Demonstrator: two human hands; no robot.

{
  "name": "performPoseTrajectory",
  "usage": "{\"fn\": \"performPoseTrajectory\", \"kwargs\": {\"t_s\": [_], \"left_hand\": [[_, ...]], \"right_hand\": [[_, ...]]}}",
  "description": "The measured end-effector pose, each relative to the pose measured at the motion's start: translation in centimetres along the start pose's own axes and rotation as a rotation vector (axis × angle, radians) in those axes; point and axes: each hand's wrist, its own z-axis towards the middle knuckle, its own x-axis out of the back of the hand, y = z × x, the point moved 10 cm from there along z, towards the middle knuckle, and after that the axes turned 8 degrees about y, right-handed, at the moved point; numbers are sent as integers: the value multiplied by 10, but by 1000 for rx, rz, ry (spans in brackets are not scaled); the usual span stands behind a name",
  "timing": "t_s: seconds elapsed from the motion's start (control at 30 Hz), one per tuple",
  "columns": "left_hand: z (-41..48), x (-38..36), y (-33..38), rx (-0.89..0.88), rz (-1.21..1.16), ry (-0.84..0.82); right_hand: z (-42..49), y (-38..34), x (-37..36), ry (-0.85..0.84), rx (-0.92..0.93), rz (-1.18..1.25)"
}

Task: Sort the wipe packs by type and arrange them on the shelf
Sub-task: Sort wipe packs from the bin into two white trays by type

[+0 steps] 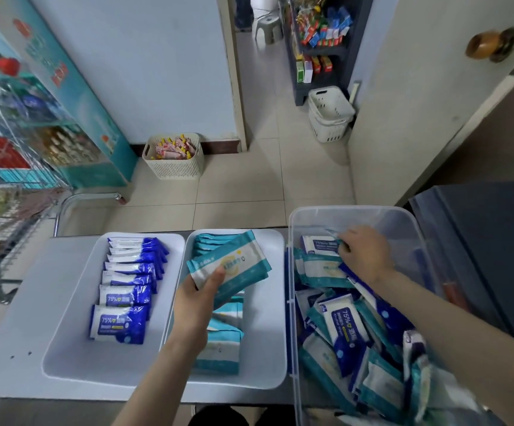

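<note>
Table (6,348): two white trays and clear bin (418,241) side by side, edges touching. Left tray (95,364): row of blue packs (126,290), near end bare. Middle tray (264,333): teal packs (218,342). Left hand (200,293) grips teal pack (229,262) above them. Bin at right: mixed packs (348,327). Right hand (366,253) at far end, fingers curled among packs; grip unclear.

light: even, bright | shadows: soft | edges: warped, left side blurred
</note>
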Motion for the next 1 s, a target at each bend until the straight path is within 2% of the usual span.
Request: {"fn": "performPoseTrajectory", "kwargs": {"t_s": [0.03, 0.13, 0.17, 0.27, 0.3, 0.37, 0.43, 0.57, 0.83, 0.9, 1.0], "left_hand": [[0, 0, -1, 6, -10, 7], [0, -5, -5, 35, -38, 16], [0, -7, -5, 37, -33, 14], [-1, -10, -5, 30, -15, 5], [-1, -10, -5, 25, -12, 5], [-3, -8, -7, 20, -6, 7], [-5, -6, -9, 26, -4, 10], [-4, 6, -11, 24, 24, 34], [5, 33, -24, 96, 52, 63], [6, 40, -26, 105, 44, 77], [7, 48, -26, 93, 37, 98]], "right_hand": [[-6, -9, -8, -66, 35, 21], [-46, -30, -58, -466, 82, 182], [-51, -28, -64, -494, 52, 243], [-25, -1, -53, -270, -70, 278], [-20, 3, -57, -314, -49, 203], [-17, 1, -75, -511, 98, 6], [-18, -2, -86, -624, 189, -89], [-15, -12, -80, -616, 210, -130], [-21, -18, -83, -617, 42, 58], [-18, -15, -78, -561, -41, 142], [-3, -18, -51, -307, -97, 275]]}}
